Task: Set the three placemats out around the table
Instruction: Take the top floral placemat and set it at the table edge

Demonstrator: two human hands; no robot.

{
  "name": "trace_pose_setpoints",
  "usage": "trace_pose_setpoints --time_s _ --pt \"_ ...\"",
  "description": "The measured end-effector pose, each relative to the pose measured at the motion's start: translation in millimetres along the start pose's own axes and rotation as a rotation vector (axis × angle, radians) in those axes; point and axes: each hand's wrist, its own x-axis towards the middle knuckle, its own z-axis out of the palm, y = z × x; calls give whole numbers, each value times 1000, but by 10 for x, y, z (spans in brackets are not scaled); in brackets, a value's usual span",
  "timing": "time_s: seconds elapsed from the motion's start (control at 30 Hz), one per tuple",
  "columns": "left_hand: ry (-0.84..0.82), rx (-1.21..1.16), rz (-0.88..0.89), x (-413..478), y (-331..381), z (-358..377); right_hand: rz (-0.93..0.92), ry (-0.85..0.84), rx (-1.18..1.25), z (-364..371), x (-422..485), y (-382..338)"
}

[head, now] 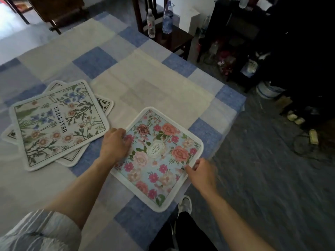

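Placemats: the rose-print placemat lies flat at the near right corner of the surface, with the left hand resting fingers-down on its left edge and the right hand pinching its right rim in a closed grip, thumb on top. To the left, well apart from both hands, the wildflower placemat printed "BEAUTIFUL" sits skewed on top of a third placemat, only its corners showing. Checked blue-and-cream cloth covers the surface; two bottles stand on a chair beyond the far edge.
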Motion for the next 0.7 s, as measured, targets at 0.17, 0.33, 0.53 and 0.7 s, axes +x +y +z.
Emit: trace_pose_setpoints --time_s 0.17,0.33,0.53,0.7 --pt "17 38 -55 54 5 14 66 -15 18 35 40 -100" --pt "16 -27 -117 131 -26 3 181 26 76 57 58 -82" --pt "40 -67 -107 72 -61 -66 250 68 177 63 60 -60" --pt "75 -133 -81 0 -59 -150 320 7 214 22 124 -45"
